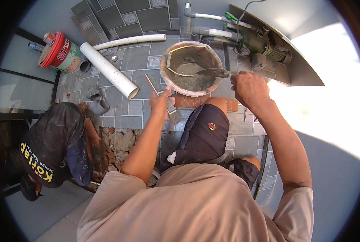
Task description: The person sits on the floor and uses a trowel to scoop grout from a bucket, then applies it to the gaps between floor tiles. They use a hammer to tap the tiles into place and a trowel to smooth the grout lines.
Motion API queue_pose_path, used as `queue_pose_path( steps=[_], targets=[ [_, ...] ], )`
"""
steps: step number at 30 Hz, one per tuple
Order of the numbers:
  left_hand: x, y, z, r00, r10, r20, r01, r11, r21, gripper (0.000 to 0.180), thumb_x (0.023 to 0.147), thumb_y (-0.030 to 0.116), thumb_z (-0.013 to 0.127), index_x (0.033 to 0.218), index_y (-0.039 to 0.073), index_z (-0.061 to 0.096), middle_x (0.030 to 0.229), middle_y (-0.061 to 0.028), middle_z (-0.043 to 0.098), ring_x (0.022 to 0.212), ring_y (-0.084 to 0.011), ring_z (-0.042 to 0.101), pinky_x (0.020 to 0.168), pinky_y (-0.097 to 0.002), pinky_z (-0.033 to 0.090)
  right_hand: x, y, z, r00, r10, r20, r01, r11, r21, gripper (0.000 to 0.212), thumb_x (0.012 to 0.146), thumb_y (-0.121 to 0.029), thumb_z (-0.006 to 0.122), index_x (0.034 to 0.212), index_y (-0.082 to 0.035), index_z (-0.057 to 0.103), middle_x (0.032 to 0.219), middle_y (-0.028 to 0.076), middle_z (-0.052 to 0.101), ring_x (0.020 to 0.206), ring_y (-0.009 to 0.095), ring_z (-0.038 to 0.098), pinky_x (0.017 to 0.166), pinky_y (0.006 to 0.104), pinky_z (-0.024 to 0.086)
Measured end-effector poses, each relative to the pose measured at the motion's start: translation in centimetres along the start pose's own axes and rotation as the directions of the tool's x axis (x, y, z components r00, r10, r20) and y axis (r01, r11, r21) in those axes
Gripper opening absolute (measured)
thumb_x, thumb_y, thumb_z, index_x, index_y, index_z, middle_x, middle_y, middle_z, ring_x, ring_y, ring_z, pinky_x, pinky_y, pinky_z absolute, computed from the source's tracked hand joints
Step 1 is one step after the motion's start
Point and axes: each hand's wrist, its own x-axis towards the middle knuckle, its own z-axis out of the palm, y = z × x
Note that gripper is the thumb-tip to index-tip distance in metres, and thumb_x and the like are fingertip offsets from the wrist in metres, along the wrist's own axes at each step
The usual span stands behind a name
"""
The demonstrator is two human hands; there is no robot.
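Tan shirt [196, 201] up close — right hand [251, 88] grips the trowel [213, 72] over mortar [188, 82] in the bucket [188, 93]; left hand [159, 104] clasps a strip [156, 85]. Scooping, it seems — next calls for keeping the trowel level.

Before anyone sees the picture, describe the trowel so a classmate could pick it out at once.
Start at the wide, round, open bucket near the top centre. On its right side, the person's right hand grips the trowel, whose blade reaches over it. That pointed, leaf-shaped blade sets it apart from the narrow, straight-edged strip in the left hand.
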Motion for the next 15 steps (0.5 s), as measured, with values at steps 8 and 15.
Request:
queue_pose_path(
  steps=[8, 15],
  targets=[
    [5.3, -3.9, 1.9, 0.997, 0.073, -0.008, -0.074, 0.991, -0.115, 0.043, 0.094, -0.001, 0.077, 0.132, 0.002, 0.055, 0.114, -0.0122, 0.069, 0.090, -0.0207, 0.071, 0.078, -0.0352, 0.060, 13.5, -4.8, 6.8, 0.945, -0.133, 0.300, 0.135, 0.991, 0.015, 0.025, 0.098, -0.017, 0.061, 0.110, -0.008, 0.081, 0.117, 0.016, 0.079, 0.112, 0.032, 0.076, 0.095, 0.0417, 0.059],
    [5.4, -5.5, 2.5, 0.994, 0.106, -0.007, -0.104, 0.965, -0.241, 0.042, 0.092, -0.007, 0.076, 0.127, 0.004, 0.055, 0.121, -0.0059, 0.057, 0.106, -0.0193, 0.065, 0.091, -0.0356, 0.056, 16.3, -7.3, 11.0, 0.892, -0.170, 0.419, 0.173, 0.984, 0.032, 0.026, 0.100, -0.020, 0.061, 0.114, -0.012, 0.082, 0.119, 0.011, 0.079, 0.111, 0.028, 0.077, 0.090, 0.0402, 0.062]
  ],
)
